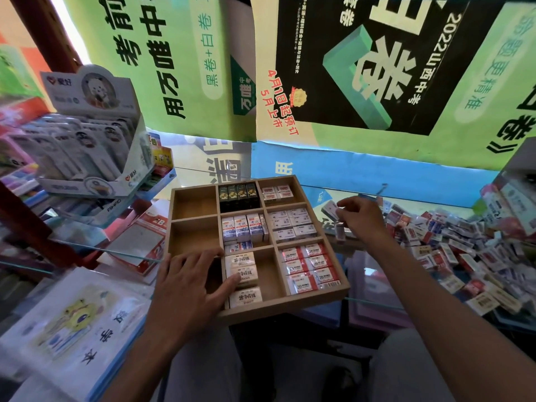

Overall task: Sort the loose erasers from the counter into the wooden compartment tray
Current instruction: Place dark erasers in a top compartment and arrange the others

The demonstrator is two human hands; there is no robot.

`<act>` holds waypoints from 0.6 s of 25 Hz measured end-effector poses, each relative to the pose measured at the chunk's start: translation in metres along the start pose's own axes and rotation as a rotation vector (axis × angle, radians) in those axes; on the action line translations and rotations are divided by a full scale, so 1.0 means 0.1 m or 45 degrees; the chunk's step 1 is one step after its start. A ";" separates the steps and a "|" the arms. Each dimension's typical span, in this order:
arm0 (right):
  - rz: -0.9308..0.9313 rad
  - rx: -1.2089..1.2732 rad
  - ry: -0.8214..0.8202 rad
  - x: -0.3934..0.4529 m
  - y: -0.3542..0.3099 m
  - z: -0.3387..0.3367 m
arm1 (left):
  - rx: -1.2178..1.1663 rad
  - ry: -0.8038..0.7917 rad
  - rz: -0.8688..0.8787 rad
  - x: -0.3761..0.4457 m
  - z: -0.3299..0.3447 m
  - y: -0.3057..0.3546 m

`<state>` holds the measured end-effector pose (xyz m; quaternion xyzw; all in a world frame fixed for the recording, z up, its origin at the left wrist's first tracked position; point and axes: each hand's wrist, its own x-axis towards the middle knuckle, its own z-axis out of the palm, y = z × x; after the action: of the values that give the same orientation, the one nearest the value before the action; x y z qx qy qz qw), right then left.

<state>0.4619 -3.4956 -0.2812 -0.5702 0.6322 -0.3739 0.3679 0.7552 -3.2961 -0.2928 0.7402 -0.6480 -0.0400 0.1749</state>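
The wooden compartment tray lies on the glass counter in the middle, with black, blue-white, cream, and red-white erasers sorted in its cells; the two upper cells of its left column are bare. My left hand rests flat on the tray's near left corner, its thumb touching a cream eraser. Just right of the tray, my right hand pinches a small white wrapped eraser in its fingertips above the counter. A heap of loose erasers covers the counter to the right.
A display box of carded stationery stands at the back left. Booklets in plastic lie at the near left. Posters hang behind the counter. The glass counter edge runs just below the tray.
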 end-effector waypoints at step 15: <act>-0.046 0.282 -0.438 -0.48 -0.52 0.01 | 0.086 -0.024 -0.046 0.01 -0.05 -0.08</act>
<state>0.4899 -3.4519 -0.2330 -0.5931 0.5046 -0.3448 0.5242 0.7646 -3.2949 -0.2910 0.7568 -0.6372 -0.0284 0.1430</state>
